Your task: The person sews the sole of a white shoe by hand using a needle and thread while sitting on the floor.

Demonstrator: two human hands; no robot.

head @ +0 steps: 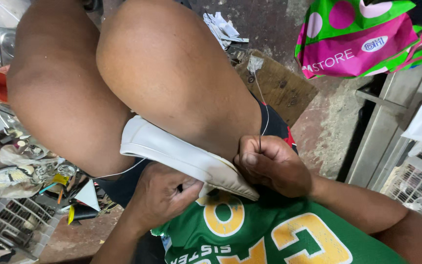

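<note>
A white shoe [172, 149] is wedged sole-outward between my two bare knees, its toe pointing toward my chest. My left hand [159, 195] grips the shoe from below, fingers curled under its edge. My right hand [269, 164] is closed at the shoe's toe end, pinching a thin dark needle or awl with a pale thread [264, 107] running up from it across my right thigh. Another strand of thread [123, 172] trails from under the shoe toward the left.
A pink and green shopping bag [362, 39] lies at the top right. A wooden board [282, 85] rests on the concrete floor beyond my knee. Cluttered tools, scraps and a grey plastic basket [10, 225] sit at the left. Metal shelving [391, 122] stands at the right.
</note>
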